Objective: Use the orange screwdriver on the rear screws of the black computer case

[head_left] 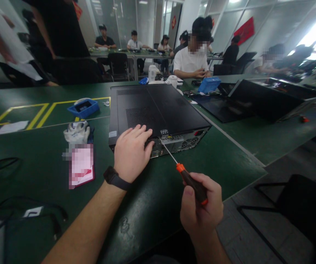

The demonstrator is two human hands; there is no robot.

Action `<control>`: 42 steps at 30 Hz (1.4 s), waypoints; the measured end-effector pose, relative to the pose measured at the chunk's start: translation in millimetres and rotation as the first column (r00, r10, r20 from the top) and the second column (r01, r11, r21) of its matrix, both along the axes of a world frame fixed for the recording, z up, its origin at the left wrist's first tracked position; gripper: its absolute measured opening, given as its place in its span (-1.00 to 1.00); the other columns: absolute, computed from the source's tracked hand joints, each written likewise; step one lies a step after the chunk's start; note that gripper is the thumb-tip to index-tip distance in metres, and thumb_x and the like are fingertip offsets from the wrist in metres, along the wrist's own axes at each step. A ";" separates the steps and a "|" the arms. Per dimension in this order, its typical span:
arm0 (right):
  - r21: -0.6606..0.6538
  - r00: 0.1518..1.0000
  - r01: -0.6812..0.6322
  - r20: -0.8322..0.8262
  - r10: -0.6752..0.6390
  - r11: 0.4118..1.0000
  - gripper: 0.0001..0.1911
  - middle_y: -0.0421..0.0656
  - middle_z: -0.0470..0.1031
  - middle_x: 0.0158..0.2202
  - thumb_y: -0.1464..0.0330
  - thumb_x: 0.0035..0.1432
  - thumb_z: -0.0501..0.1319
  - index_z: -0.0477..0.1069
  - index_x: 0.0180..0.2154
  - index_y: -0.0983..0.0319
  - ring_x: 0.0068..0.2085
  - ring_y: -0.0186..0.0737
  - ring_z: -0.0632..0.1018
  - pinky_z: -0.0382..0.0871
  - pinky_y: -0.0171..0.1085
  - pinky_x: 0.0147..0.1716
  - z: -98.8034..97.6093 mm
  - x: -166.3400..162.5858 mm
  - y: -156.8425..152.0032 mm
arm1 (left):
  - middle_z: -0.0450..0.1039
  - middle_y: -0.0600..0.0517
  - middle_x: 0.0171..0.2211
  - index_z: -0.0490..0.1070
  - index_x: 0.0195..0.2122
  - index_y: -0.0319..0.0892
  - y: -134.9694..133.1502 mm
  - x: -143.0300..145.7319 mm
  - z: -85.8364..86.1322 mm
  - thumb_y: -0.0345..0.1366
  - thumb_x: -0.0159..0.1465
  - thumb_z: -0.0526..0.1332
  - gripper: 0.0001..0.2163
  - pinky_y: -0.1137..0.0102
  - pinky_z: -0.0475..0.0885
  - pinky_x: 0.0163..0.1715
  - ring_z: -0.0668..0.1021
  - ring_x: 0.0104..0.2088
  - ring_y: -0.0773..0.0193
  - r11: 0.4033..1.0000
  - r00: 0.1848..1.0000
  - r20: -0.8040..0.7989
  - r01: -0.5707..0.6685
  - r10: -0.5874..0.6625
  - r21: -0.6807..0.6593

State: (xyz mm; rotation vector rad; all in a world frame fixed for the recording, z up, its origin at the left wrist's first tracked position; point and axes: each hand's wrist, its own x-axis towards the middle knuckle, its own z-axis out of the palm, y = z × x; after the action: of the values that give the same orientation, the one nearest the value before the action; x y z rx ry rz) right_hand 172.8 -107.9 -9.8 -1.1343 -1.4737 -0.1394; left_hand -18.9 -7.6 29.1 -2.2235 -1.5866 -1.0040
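Observation:
A black desktop computer case (158,106) lies flat on the green table (31,161), its rear panel facing me. My left hand (132,151) rests on the near edge of the case lid with fingers stretched out, a dark watch on the wrist. My right hand (201,211) is closed round the black and orange handle of a screwdriver (183,176). The thin shaft points up and left, and its tip touches the top edge of the rear panel near the fan grille.
White gloves (77,132) and a pink blurred card (81,165) lie left of the case. A blue tray (83,108) sits behind them by yellow floor-tape lines. More open cases (267,97) lie at right. Several people sit at the far tables. A black chair (297,205) stands lower right.

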 end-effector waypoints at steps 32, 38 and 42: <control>0.002 1.000 0.024 -0.009 -0.024 1.000 -0.72 -0.14 0.61 -0.19 0.44 0.23 0.28 0.46 0.00 0.20 -0.30 -0.26 0.67 0.61 -0.29 -0.33 -8.0 -1.9 -2.1 | 0.60 -0.16 0.15 0.57 0.07 -0.14 -1.2 1.4 0.2 -0.35 0.33 0.31 -0.72 -0.03 0.46 0.25 0.60 0.20 -0.06 1.000 1.000 0.022 0.007 -0.007 -0.001; -0.012 1.000 0.013 -0.025 -0.014 1.000 -0.73 -0.14 0.62 -0.24 0.39 0.27 0.25 0.46 0.01 0.22 -0.35 -0.25 0.67 0.60 -0.27 -0.37 -5.3 -1.8 -1.0 | 0.61 -0.17 0.14 0.57 0.07 -0.17 -1.3 1.3 0.5 -0.35 0.32 0.32 -0.71 -0.03 0.46 0.24 0.60 0.20 -0.07 1.000 1.000 0.014 0.008 -0.008 -0.002; 0.066 0.999 -0.041 0.019 0.039 0.997 -0.67 -0.12 0.58 -0.19 0.45 0.20 0.25 0.42 0.02 0.21 -0.21 -0.18 0.66 0.62 -0.20 -0.25 2.8 -3.0 2.8 | 0.60 -0.19 0.14 0.57 0.07 -0.20 -1.6 1.6 1.7 -0.35 0.32 0.32 -0.71 -0.03 0.47 0.23 0.60 0.20 -0.08 1.000 1.000 0.011 0.010 -0.010 0.004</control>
State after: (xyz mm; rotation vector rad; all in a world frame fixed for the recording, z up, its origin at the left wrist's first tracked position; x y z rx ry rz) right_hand 169.9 -105.1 -7.0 -1.0521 -1.4958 -0.1693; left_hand -17.3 -9.2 30.8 -2.2292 -1.5780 -1.0234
